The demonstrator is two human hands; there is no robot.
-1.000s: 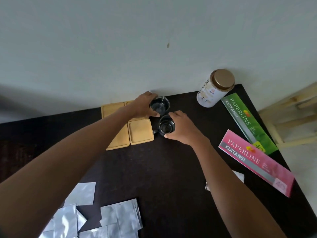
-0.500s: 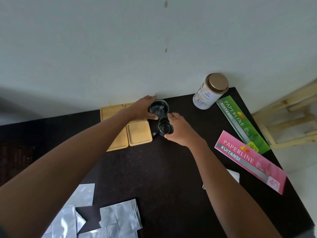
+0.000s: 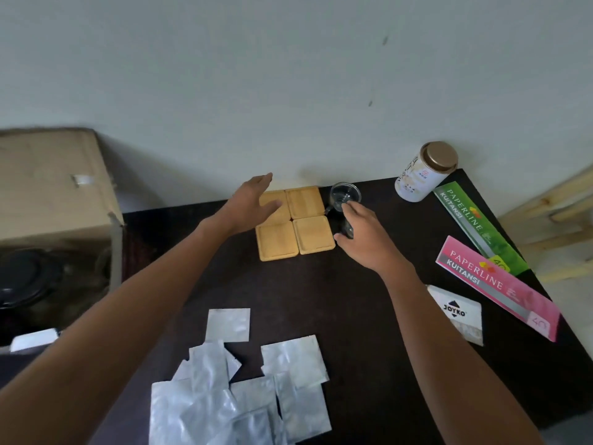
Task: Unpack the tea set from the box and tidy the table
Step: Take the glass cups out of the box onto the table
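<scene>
Glass, thin and clear, made up the two cups: one cup (image 3: 345, 194) stood at the back of the dark surface (image 3: 337, 300), the second cup (image 3: 346, 228) just in front of it under the right hand (image 3: 362, 239). That grip curled loosely round the nearer cup, thumb low at its base. Such glass would likely be light, slick and breakable, best taken by the wall or small handle. Beside them lay four wooden coasters (image 3: 293, 220); the left hand (image 3: 253, 207) hovered over these, fingers straight, holding nothing. Further left stood the cardboard box (image 3: 54, 194).
</scene>
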